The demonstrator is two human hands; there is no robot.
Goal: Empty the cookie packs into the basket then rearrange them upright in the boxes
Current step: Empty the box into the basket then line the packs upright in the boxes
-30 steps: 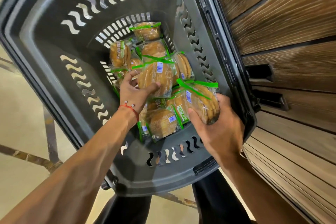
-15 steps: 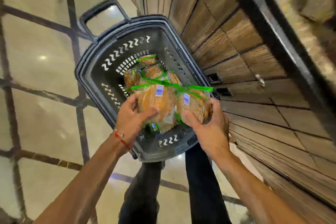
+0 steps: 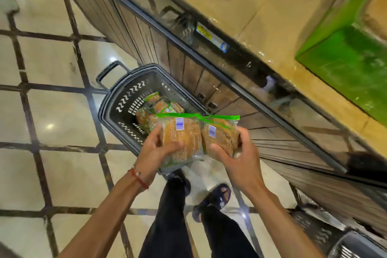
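Two clear-wrapped cookie packs with green seals are held side by side above the near end of the dark plastic basket (image 3: 114, 101), which stands on the tiled floor (image 3: 52, 65) against a wood-panelled shelf unit. The left hand (image 3: 156, 150) grips the left cookie pack (image 3: 184, 140), thumb across its front and fingers behind. The right hand (image 3: 240, 160) grips the right cookie pack (image 3: 219, 135) the same way, and the two packs touch. More loose packs (image 3: 161, 106) lie heaped in the basket's far end. On the shelf to the far right sits a green box (image 3: 347, 65).
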